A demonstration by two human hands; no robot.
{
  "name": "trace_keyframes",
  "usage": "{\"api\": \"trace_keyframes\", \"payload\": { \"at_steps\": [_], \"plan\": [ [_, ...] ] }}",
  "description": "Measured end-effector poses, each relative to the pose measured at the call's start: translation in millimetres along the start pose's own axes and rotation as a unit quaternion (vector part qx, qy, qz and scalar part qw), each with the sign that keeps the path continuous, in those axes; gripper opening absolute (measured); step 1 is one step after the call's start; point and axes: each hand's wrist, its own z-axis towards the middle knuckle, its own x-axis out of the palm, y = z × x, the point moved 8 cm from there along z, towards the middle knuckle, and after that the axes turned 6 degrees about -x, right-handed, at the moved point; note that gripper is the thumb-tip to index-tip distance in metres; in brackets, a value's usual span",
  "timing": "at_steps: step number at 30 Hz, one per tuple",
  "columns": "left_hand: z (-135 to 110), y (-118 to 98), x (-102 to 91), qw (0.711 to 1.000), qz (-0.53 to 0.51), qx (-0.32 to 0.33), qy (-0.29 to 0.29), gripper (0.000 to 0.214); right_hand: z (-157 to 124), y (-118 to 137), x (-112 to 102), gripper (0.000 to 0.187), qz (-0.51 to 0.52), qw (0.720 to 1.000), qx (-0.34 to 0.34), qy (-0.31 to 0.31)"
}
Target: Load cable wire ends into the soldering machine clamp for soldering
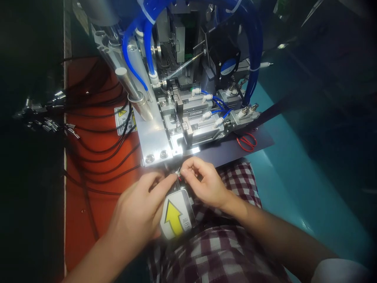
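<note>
Between my hands is a small bunch of thin, pale wire ends (178, 171) with a spot of red below it; its finer details are too small to make out. My left hand (141, 204) pinches the bunch from the left between thumb and forefinger. From the other side, the closed fingertips of my right hand (203, 181) meet the same wires. Both hands are just in front of the machine's metal plate (156, 145). Under them sits a white guard plate (176, 214) with a yellow arrow.
Black cables (103, 151) with metal connectors (51, 125) spread over the orange surface (118, 239) at left. Ahead stands the machine, with pneumatic cylinders (203, 131) and blue air hoses (255, 51). Red-handled scissors (247, 142) lie at right. Checked cloth (218, 251) covers my lap.
</note>
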Motion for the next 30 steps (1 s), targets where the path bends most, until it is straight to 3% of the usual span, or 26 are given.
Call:
{"api": "trace_keyframes", "payload": {
  "at_steps": [13, 22, 27, 30],
  "plan": [
    [-4, 4, 5.7, 1.0, -0.002, -0.022, 0.002, 0.031, -4, -14, 11, 0.012, 0.167, 0.973, 0.159, 0.01],
    [-3, 1, 3.9, 1.0, -0.001, -0.002, 0.001, 0.028, -3, -7, 3, 0.009, 0.043, 0.996, 0.079, 0.015],
    [-5, 5, 4.7, 1.0, -0.006, -0.023, -0.018, 0.029, 0, 8, -2, 0.009, -0.052, 0.999, -0.004, -0.001],
    [-4, 4, 4.3, 1.0, -0.007, -0.013, -0.014, 0.03, 0, 5, -1, 0.009, -0.036, 0.999, 0.012, 0.001]
  ]
}}
